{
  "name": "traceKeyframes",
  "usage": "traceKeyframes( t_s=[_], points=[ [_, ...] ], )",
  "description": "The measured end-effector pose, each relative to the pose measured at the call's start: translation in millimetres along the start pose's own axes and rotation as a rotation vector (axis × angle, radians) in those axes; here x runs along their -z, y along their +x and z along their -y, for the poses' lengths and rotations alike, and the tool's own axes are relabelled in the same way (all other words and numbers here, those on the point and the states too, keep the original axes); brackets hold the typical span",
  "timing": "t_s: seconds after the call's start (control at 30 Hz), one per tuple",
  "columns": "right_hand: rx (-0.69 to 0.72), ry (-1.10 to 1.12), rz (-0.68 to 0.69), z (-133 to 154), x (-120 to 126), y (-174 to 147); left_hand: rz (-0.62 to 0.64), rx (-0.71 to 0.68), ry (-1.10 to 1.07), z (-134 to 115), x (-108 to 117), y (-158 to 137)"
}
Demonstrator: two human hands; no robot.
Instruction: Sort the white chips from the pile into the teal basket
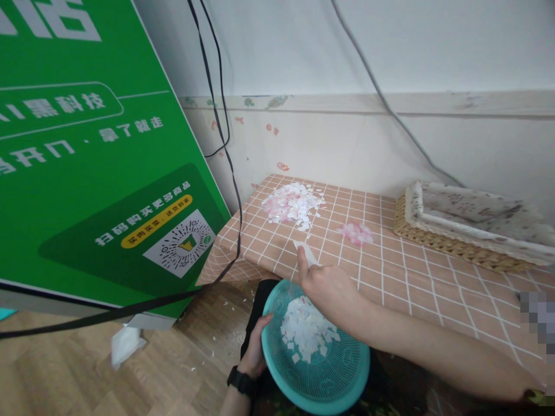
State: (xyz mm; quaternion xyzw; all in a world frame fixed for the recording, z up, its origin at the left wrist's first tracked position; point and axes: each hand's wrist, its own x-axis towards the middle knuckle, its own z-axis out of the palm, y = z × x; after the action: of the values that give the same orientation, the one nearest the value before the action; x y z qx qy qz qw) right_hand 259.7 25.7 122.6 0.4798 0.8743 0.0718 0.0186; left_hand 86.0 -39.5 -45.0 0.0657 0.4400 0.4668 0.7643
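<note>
My left hand [256, 346], with a dark band on its wrist, is closed on the left rim of a teal plastic basket [353, 381] held over my lap. Inside the basket lies a heap of small white paper pieces [306, 329]. Above the basket's far rim, at the table's front edge, my right hand [329, 289] pinches a white piece of paper [307, 253], its index finger stretched along it. Beyond that paper, on the checked tablecloth [277, 248], sits a pile of white and pink paper scraps [292, 203]. A smaller pink pile [358, 233] lies to its right.
A cloth-lined wicker basket [463, 245] stands on the table at right. On the left rises a large green panel [108, 190] with white lettering. A black cable [236, 190] hangs across the table's left corner. White plastic [126, 345] and scattered scraps lie on the wooden floor.
</note>
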Motion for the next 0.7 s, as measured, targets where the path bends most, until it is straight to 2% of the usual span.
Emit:
traceKeyframes(
  t_s=[0.23,0.33,0.47,0.7],
  points=[
    [-0.194,-0.137,0.030,-41,-3,-16,0.031,0.033,-0.020,4,10,6],
    [-0.300,-0.160,-0.067,-61,2,-16,0.058,0.040,-0.033,3,10,6],
    [-0.376,-0.034,-0.218,-79,6,-5,0.063,0.053,-0.027,1,7,5],
    [-0.395,0.110,-0.163,-96,-6,30,0.085,0.040,-0.010,0,9,5]
  ],
)
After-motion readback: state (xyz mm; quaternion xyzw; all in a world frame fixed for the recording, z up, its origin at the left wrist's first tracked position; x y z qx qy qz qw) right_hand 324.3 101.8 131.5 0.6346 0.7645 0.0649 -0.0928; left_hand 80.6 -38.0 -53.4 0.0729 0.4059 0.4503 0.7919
